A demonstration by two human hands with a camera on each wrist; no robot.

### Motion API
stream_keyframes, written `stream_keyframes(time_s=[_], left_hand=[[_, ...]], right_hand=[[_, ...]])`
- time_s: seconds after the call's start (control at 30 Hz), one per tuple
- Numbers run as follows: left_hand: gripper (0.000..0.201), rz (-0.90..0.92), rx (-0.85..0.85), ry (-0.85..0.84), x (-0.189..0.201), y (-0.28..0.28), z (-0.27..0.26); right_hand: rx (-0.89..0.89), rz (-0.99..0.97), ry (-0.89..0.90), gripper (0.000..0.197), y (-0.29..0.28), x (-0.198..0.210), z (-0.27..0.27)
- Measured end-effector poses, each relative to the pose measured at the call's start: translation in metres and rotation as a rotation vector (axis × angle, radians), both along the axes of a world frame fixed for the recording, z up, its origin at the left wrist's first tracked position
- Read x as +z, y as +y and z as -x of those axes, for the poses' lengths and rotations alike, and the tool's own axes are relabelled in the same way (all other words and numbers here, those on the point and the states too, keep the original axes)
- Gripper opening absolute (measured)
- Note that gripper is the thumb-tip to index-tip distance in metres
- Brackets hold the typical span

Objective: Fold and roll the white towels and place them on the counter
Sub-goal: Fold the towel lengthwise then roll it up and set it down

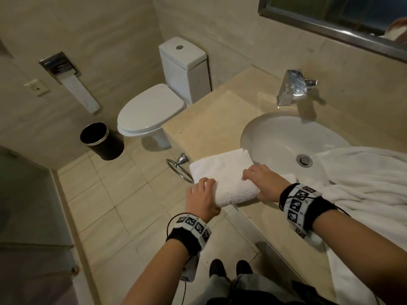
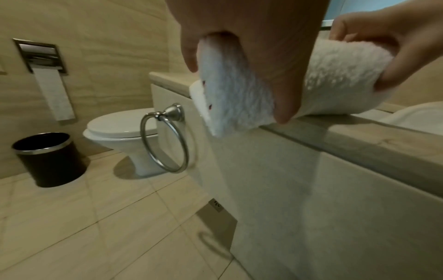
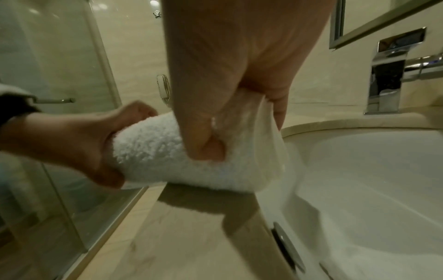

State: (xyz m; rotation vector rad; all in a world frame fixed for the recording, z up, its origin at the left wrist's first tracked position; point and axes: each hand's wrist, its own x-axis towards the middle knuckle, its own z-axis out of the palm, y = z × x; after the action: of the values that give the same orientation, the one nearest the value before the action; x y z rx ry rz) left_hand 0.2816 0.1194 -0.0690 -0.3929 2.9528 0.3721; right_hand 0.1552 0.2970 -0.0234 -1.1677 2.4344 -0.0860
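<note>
A small white towel (image 1: 222, 172) lies folded on the beige counter (image 1: 211, 119) at its front edge, left of the sink; its near end is rolled into a thick roll (image 2: 335, 75) (image 3: 158, 151). My left hand (image 1: 201, 198) grips the roll's left end, which overhangs the counter edge, with thumb underneath. My right hand (image 1: 263, 180) grips the right end, fingers over the top, thumb (image 3: 203, 136) pressed into the terry. The far part of the towel lies flat and unrolled.
A white sink (image 1: 286, 137) with a drain and chrome faucet (image 1: 293, 86) sits right of the towel. A large white towel (image 1: 363, 183) drapes over the sink's right side and counter front. Towel ring (image 2: 165, 138), toilet (image 1: 152, 111) and black bin (image 1: 101, 140) stand left.
</note>
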Motion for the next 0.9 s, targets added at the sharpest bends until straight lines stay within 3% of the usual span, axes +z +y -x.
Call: stream_keyframes(time_s=[0.1, 0.23, 0.37, 0.53, 0.6, 0.63, 0.7, 0.77, 0.83, 0.9], left_hand=[[0.073, -0.066, 0.063, 0.026, -0.006, -0.017, -0.014], [0.077, -0.353, 0.178, 0.095, -0.003, -0.033, -0.012], [0.081, -0.498, 0.258, 0.040, 0.001, -0.043, -0.002], [0.078, -0.527, 0.342, -0.045, 0.002, -0.056, 0.015], [0.075, -0.537, 0.365, -0.064, 0.000, -0.060, 0.020], [0.073, -0.554, 0.380, -0.076, 0.000, -0.062, 0.021], [0.071, -0.587, 0.394, -0.102, -0.002, -0.063, 0.023], [0.071, -0.601, 0.393, -0.121, -0.002, -0.065, 0.024], [0.075, -0.606, 0.389, -0.138, -0.001, -0.067, 0.024], [0.083, -0.604, 0.378, -0.161, 0.002, -0.069, 0.025]], right_hand=[[-0.039, -0.056, -0.133, 0.058, -0.008, 0.004, 0.010], [-0.133, -0.138, -0.265, 0.050, -0.021, 0.009, 0.022], [-0.270, -0.130, -0.349, 0.044, -0.031, 0.007, 0.036], [-0.402, -0.096, -0.385, 0.063, -0.035, -0.002, 0.039], [-0.456, -0.071, -0.251, 0.053, -0.038, -0.005, 0.034], [-0.436, -0.035, -0.092, 0.050, -0.038, -0.005, 0.030], [-0.318, 0.095, 0.260, 0.044, -0.038, -0.006, 0.023], [-0.122, 0.196, 0.432, 0.040, -0.037, -0.013, 0.015], [0.015, 0.142, 0.465, 0.038, -0.035, -0.021, 0.001], [0.059, 0.031, 0.425, 0.060, -0.033, -0.024, -0.009]])
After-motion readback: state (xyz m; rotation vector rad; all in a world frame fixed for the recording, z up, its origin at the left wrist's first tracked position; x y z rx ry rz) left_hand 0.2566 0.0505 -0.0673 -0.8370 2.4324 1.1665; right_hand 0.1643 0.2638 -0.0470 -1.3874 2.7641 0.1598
